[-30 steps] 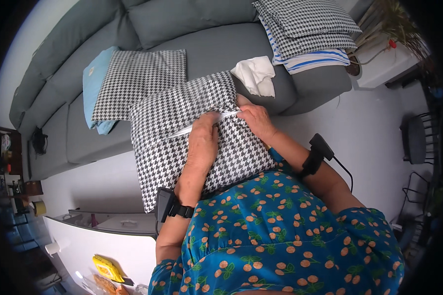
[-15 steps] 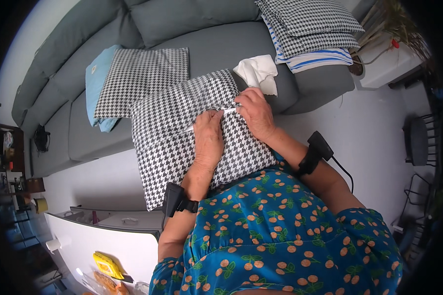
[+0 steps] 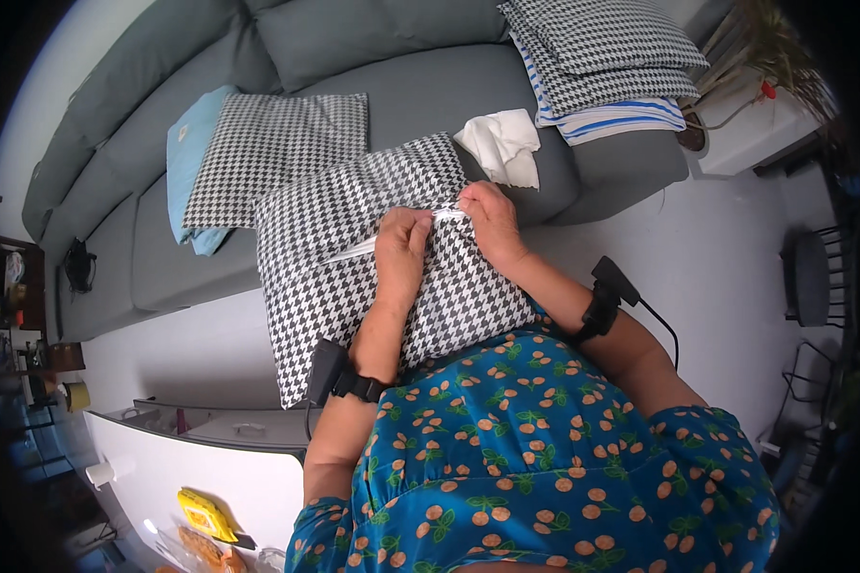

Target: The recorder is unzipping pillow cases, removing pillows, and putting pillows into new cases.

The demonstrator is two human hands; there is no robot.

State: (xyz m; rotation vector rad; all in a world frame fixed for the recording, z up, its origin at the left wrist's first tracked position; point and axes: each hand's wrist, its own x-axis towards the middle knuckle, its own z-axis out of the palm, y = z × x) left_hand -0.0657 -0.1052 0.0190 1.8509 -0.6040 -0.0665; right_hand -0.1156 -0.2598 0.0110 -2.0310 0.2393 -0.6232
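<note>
A plump cushion [image 3: 301,234] in black-and-white houndstooth leans across my lap and the sofa's front edge. A white zipper strip [image 3: 352,250] runs across its upper face. My left hand [image 3: 401,256] is closed, thumb and fingers pinching the strip near the middle of the cushion. Just right of it, my right hand [image 3: 492,224] pinches the strip's right end near the cushion's side. A short white stretch shows between the two hands. The pinched fabric is partly hidden by my fingers.
On the grey sofa [image 3: 411,81] lie another houndstooth cushion [image 3: 277,143], a light blue cloth item [image 3: 189,153] and a crumpled white cloth [image 3: 502,148]. Houndstooth cushions [image 3: 621,43] are stacked at the right. A white table [image 3: 201,468] holding a yellow pack [image 3: 205,514] stands lower left.
My right hand has curled its fingers tighter and drawn slightly down. My left hand has turned a little more upright. More of the white strip shows left of my left hand.
</note>
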